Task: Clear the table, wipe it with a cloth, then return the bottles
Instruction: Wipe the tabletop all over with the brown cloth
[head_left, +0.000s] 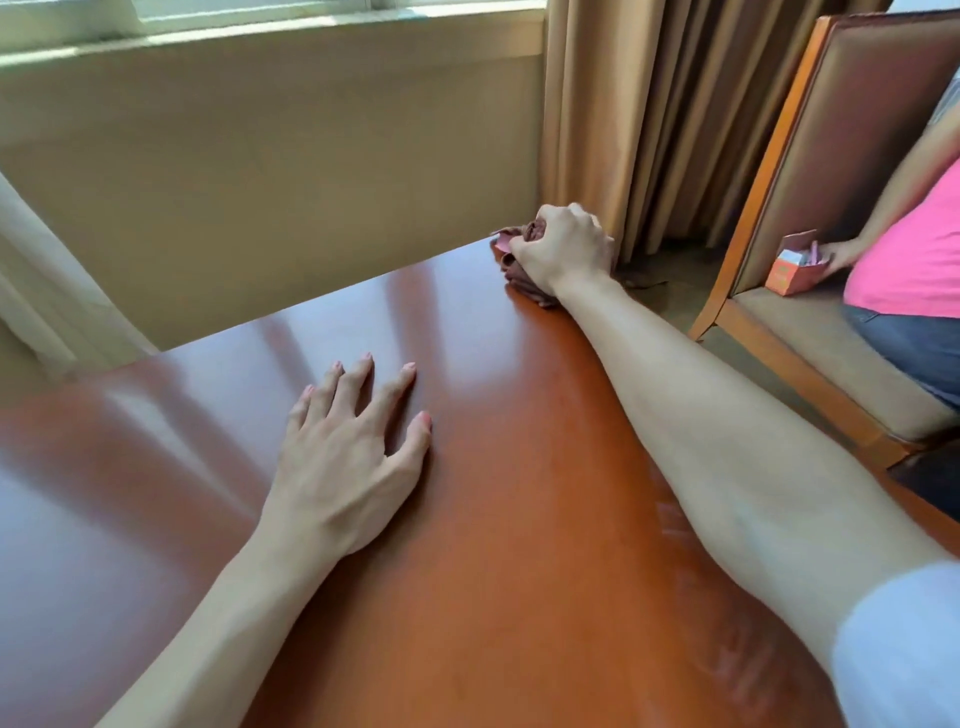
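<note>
A glossy reddish-brown wooden table (467, 519) fills the lower part of the view. At its far right corner my right hand (563, 247) grips a bunched dark brownish-red cloth (524, 283) and holds it down on the tabletop. Most of the cloth is hidden under that hand. My left hand (348, 452) rests flat on the middle of the table with its fingers spread. No bottles are in view.
A beige wall and window sill lie beyond the table, with tan curtains (675, 114) at the back right. To the right stands a wooden chair (810, 171) where a person in a pink top (914, 249) sits, a hand on a small orange box (795, 265).
</note>
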